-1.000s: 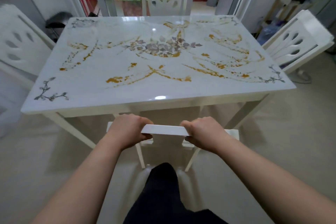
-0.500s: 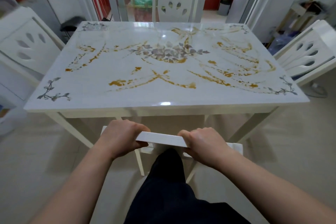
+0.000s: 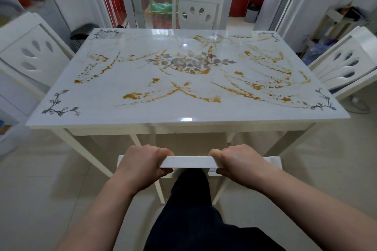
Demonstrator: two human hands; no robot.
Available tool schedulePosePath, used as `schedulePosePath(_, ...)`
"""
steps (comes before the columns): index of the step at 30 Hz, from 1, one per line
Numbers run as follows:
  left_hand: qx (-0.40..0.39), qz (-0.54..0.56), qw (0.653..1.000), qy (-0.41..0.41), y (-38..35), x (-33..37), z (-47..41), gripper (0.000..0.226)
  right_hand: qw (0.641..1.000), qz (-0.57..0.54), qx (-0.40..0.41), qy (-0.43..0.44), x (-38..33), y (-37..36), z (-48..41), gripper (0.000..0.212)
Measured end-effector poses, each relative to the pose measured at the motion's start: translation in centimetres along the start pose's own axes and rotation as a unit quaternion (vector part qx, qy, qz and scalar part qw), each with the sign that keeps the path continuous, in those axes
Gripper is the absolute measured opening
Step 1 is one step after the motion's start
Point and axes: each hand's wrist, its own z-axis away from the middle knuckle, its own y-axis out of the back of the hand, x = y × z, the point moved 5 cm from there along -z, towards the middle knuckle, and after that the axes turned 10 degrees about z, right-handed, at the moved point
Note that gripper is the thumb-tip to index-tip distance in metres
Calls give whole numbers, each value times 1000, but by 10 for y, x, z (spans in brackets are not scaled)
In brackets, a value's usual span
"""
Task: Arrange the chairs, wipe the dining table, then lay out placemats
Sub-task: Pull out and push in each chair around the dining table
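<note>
White painted chair [image 3: 189,162] stands at the near side of the glossy white rectangular dining table [image 3: 142,116], its flat top rail just below the tabletop's front edge. Left hand [image 3: 140,166] and right hand [image 3: 240,166] both grip that rail, fingers curled over its far side and thumbs on the near side, with a bare stretch of rail between them. Yellow-brown smears [image 3: 173,94] streak the tabletop around a grey flower print [image 3: 189,62]. Matching seats stand at the other sides: far chair [image 3: 196,11], left chair [image 3: 30,51], right chair [image 3: 344,61]. A dark trouser leg [image 3: 189,189] shows beneath the rail
</note>
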Motion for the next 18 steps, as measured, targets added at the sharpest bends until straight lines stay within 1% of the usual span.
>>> schedulePosePath(4,18,2,1000,12,1,8,0,33,1000,2,-3,1,14,5,-5,23)
schedulePosePath(7,16,7,1000,24,0,8,-3,33,1000,4,-4,5,18,6,-9,26)
schedulePosePath(18,8,-2,1000,18,4,14,-25,31,1000,8,7,-5,33,-3,-12,27)
